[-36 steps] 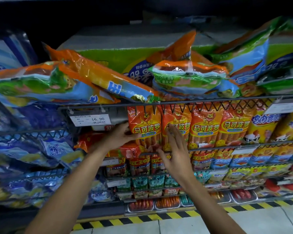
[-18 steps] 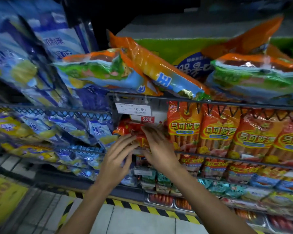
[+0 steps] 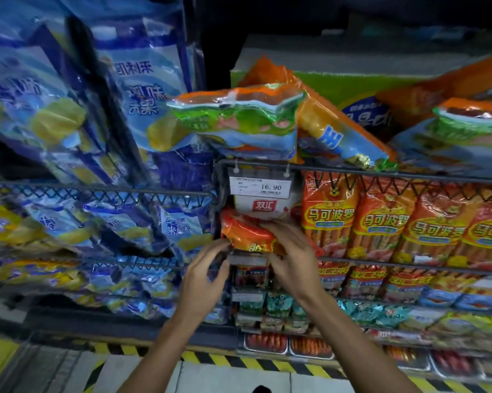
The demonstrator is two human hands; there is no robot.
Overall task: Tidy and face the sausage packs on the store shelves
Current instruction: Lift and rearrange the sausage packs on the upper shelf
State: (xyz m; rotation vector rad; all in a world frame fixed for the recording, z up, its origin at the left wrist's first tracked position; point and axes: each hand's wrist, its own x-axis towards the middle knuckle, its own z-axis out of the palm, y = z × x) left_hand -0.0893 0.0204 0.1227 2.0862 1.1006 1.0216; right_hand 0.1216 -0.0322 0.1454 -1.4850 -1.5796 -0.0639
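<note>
Currently: red sausage pack [image 3: 246,235], slumped sideways at shelf's left end beneath price tag [image 3: 260,187]. Right hand [image 3: 291,255] fingers grip it for righting; left hand [image 3: 203,275] fingers loosely curled, steadying beneath.

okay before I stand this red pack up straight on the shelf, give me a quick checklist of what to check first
1. Right hand has hold of the red pack: ok, its fingers curl over the pack's right end.
2. Left hand supports it: not ok, its fingers only reach the pack's lower left edge.
3. Pack faces front: not ok, it lies slumped on its side below the price tag.
4. Room beside it: cannot tell, the orange packs stand upright close on the right.
5. Packs on the shelf above are stable: not ok, one overhangs the wire rail.
6. Price tag is readable: ok, it shows 16.90.
</note>
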